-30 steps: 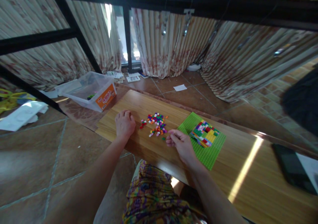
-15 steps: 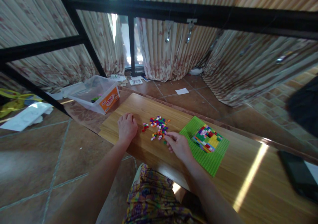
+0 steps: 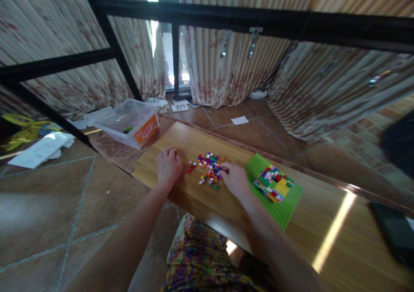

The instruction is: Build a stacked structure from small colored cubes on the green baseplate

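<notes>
A small pile of loose coloured bricks (image 3: 208,167) lies on the wooden table (image 3: 194,141). My right hand (image 3: 235,179) rests at the pile's right edge, fingers curled down among the bricks; what they pinch is hidden. My left hand (image 3: 168,166) lies on the table just left of the pile, fingers bent under, nothing seen in it. To the right lies a green baseplate (image 3: 286,203) carrying a patch of built bricks (image 3: 273,183) in mixed colours.
A clear plastic tub (image 3: 131,122) with an orange label sits on the floor past the table's left end. Black frame bars (image 3: 226,18) and curtains stand behind. A dark flat object (image 3: 393,236) lies at the table's right. Papers litter the tiled floor.
My right hand has moved left from the baseplate's edge into the brick pile. The camera has shifted a little; my left hand stays where it was.
</notes>
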Available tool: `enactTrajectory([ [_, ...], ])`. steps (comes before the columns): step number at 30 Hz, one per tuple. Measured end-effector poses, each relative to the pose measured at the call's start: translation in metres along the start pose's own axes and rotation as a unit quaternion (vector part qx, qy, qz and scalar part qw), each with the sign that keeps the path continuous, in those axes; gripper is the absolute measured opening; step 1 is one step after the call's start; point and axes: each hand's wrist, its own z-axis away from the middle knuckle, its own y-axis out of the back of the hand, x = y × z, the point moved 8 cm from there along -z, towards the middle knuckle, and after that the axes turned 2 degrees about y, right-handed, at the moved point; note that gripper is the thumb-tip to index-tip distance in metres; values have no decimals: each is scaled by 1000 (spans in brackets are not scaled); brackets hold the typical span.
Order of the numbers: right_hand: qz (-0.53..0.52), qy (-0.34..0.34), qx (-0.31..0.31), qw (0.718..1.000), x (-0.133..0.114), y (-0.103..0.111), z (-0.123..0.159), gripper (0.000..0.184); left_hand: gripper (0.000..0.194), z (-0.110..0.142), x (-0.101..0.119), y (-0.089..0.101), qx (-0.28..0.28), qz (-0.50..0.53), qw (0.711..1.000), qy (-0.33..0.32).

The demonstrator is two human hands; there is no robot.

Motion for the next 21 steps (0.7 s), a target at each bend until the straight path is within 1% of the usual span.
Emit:
enactTrajectory([
  [2, 36, 9, -16, 999, -3, -3, -3, 16, 36, 0, 0, 0, 1, 3, 1000, -2],
  [5, 37, 10, -19, 999, -3, -3, -3, 13, 36, 0, -1, -1, 2, 4, 1000, -2],
  [7, 1, -1, -2, 1000, 2, 0, 1, 13, 36, 0, -1, -1, 3, 4, 1000, -2],
  [9, -77, -24, 20, 997, 9, 3, 8, 14, 36, 0, -2, -2, 5, 6, 1000, -4],
  [11, -184, -54, 37, 981, 17, 3, 17, 17, 36, 0, -2, -2, 7, 5, 1000, -6],
  [14, -322, -102, 53, 940, 26, 1, 29, 28, 37, 0, -1, -1, 9, -1, 1000, -7],
  [17, -384, -135, 61, 912, 27, 1, 37, 39, 37, 0, -1, -2, 7, -3, 1000, -7],
  [21, -425, -153, 37, 892, 22, 1, 42, 41, 37, 0, 0, -1, 8, -3, 1000, -8],
])
